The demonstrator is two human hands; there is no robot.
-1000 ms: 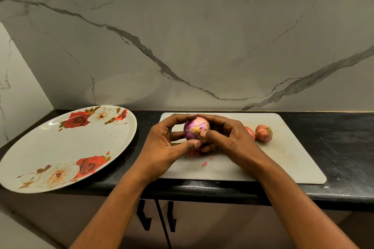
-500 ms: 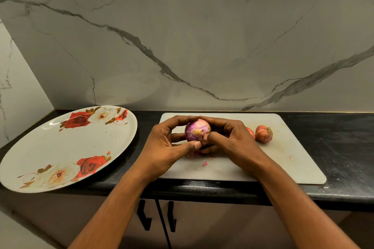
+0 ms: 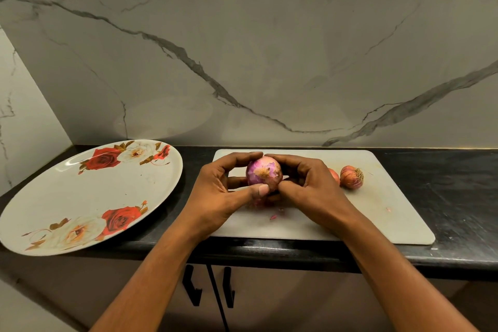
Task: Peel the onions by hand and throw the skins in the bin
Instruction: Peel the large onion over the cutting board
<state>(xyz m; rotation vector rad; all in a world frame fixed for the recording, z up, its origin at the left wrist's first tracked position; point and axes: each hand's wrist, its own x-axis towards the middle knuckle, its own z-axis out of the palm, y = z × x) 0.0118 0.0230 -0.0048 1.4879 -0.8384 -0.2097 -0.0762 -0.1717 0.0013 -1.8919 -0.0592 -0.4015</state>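
A partly peeled purple onion (image 3: 264, 174) is held just above the grey cutting board (image 3: 377, 218). The left hand (image 3: 218, 194) curls its fingers over the top, thumb pressed at the lower front, and the right hand (image 3: 310, 186) wraps the other side. Skin scraps (image 3: 275, 215) lie beneath, and an unpeeled onion (image 3: 351, 177) rests to the right. A rose-patterned plate (image 3: 80, 197) sits on the black desk (image 3: 444, 197).

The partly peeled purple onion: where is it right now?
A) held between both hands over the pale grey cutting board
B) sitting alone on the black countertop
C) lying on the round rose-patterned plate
A: the left hand and right hand both grip the partly peeled purple onion above the pale grey cutting board.
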